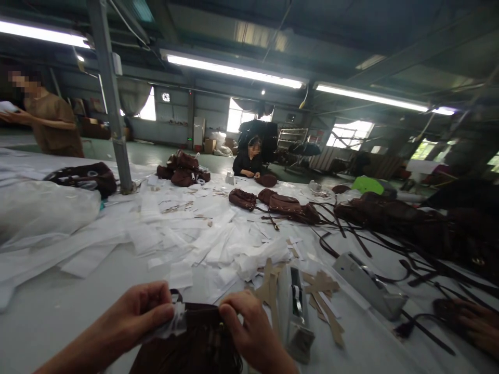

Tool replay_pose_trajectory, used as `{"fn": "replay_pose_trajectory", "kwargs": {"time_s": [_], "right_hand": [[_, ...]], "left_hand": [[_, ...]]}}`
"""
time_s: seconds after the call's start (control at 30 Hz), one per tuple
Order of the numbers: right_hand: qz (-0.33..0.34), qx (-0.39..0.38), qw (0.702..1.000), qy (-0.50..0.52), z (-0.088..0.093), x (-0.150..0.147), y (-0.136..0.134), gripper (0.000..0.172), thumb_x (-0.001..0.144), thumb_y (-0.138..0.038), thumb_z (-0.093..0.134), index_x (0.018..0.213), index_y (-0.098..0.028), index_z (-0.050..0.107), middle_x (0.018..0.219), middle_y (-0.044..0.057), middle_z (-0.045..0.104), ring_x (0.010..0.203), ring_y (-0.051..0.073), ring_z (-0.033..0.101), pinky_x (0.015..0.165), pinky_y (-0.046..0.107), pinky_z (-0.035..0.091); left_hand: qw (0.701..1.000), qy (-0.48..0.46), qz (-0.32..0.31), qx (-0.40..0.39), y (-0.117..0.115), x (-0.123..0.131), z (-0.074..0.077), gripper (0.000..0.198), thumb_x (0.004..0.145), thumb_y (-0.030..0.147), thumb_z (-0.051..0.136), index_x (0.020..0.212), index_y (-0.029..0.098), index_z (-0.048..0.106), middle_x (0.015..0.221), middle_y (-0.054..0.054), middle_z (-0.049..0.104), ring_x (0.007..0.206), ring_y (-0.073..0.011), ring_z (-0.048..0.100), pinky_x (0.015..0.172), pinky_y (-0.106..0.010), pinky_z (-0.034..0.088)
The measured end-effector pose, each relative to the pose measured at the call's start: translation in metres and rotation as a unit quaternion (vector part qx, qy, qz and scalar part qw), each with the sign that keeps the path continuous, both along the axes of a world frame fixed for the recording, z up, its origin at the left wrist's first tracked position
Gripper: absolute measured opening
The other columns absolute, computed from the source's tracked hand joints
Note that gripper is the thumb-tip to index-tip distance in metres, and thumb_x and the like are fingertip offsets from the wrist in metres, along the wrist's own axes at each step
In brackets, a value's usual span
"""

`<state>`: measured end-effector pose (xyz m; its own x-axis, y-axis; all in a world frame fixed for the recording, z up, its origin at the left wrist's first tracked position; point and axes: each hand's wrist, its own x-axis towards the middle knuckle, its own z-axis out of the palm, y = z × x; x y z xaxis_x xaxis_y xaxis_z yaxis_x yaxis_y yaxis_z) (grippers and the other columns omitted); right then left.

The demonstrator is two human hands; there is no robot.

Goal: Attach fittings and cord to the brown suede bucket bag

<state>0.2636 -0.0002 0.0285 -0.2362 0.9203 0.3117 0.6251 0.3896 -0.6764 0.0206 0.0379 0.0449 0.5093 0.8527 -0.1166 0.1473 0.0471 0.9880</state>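
A dark brown bag (195, 343) lies at the near edge of the white table (70, 306), right under me. My left hand (144, 314) is closed in a pinch on a scrap of white paper (175, 321) at the bag's top left corner. My right hand (249, 327) is closed on the bag's top edge, fingers curled over a small metal fitting. Both hands touch the bag.
Two grey tape dispensers (298, 317) (370, 285) stand right of my hands among cardboard cut-outs (323, 296). White paper strips (218, 244) litter the middle. Brown bags (288, 206) and straps pile at right. Another person's hand (477, 324) rests at far right; a seated person (249, 161) and a standing person (50, 122) are beyond.
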Motion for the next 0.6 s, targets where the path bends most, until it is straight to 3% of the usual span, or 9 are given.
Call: {"fn": "replay_pose_trajectory", "kwargs": {"time_s": [0.07,0.17,0.33,0.4,0.5,0.6], "right_hand": [[-0.054,-0.020,0.998,0.002,-0.015,0.018,0.008,0.037,0.092,-0.035,0.048,0.062,-0.017,0.058,0.063,0.001,0.060,0.066,0.015,0.055,0.064,0.026,0.033],[-0.086,-0.031,0.996,0.019,-0.023,0.026,0.014,0.038,0.089,-0.036,0.052,0.057,-0.016,0.056,0.058,0.000,0.057,0.060,0.013,0.052,0.059,0.026,0.031],[-0.039,-0.029,0.998,0.028,-0.009,-0.011,0.010,0.035,0.084,-0.029,0.058,0.052,-0.017,0.052,0.052,-0.004,0.049,0.054,0.010,0.045,0.054,0.025,0.026],[-0.001,-0.038,0.999,0.034,-0.012,-0.019,0.011,0.036,0.083,-0.027,0.058,0.050,-0.017,0.052,0.050,-0.005,0.046,0.053,0.009,0.043,0.054,0.025,0.026],[0.038,-0.056,0.997,0.045,-0.034,-0.008,0.023,0.034,0.090,-0.027,0.049,0.058,-0.018,0.060,0.056,-0.004,0.053,0.059,0.010,0.049,0.059,0.024,0.031],[-0.003,-0.068,0.997,0.046,-0.066,0.020,0.037,0.028,0.089,-0.027,0.051,0.066,-0.018,0.062,0.066,-0.003,0.059,0.068,0.013,0.054,0.066,0.024,0.035]], "left_hand": [[0.999,0.047,0.010,-0.020,0.006,-0.010,-0.003,0.041,0.075,0.055,0.065,0.069,0.017,0.052,0.053,0.004,0.051,0.045,-0.0078,0.037,0.042,-0.020,0.025],[0.995,0.089,-0.031,-0.045,0.010,-0.010,-0.013,0.037,0.074,0.051,0.068,0.072,0.016,0.055,0.052,0.005,0.049,0.045,-0.0073,0.034,0.041,-0.020,0.022],[0.995,0.069,-0.068,-0.016,0.011,0.020,-0.021,0.029,0.072,0.038,0.073,0.075,0.012,0.061,0.063,0.003,0.055,0.059,-0.0105,0.043,0.051,-0.021,0.028],[0.994,0.053,-0.091,-0.034,0.011,0.027,-0.024,0.030,0.073,0.039,0.072,0.078,0.012,0.063,0.066,0.002,0.056,0.062,-0.0116,0.045,0.053,-0.021,0.029],[0.990,0.021,-0.122,-0.063,0.015,0.025,-0.032,0.032,0.077,0.043,0.068,0.086,0.012,0.067,0.072,0.000,0.060,0.066,-0.0134,0.049,0.058,-0.022,0.034],[0.989,-0.004,-0.124,-0.081,0.020,0.017,-0.042,0.032,0.077,0.042,0.070,0.094,0.015,0.069,0.085,-0.003,0.067,0.079,-0.0184,0.056,0.069,-0.026,0.040]]}}
